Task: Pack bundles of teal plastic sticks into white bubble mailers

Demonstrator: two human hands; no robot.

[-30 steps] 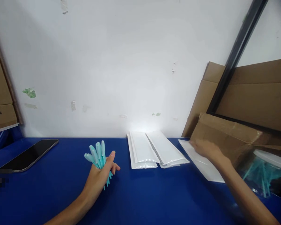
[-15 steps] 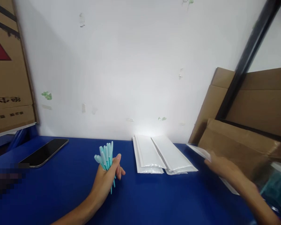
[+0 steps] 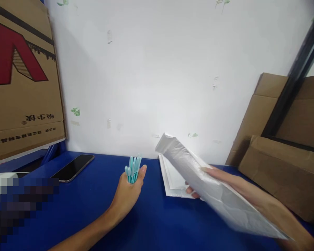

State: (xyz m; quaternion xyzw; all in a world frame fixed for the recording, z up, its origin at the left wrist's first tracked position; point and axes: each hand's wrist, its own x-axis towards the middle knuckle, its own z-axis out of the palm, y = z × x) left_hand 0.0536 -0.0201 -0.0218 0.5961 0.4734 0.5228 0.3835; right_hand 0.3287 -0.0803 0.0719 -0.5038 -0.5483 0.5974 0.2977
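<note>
My left hand rests on the blue table with its fingers wrapped round a bunch of several light-teal pens that point up and away. My right hand grips a long white plastic pouch and holds it tilted in the air, one end raised toward the wall, the other low at the right. Behind and under the pouch lies a stack of the same white pouches against the wall, partly hidden.
A black phone lies on the table at the left. A large cardboard box with red print stands at far left. Folded cardboard and a black bar lean at the right. A white wall is straight ahead.
My right hand took a white pouch from the right and lifted it over the stack toward the middle. My left hand closed tighter on the pens. The view turned left.
</note>
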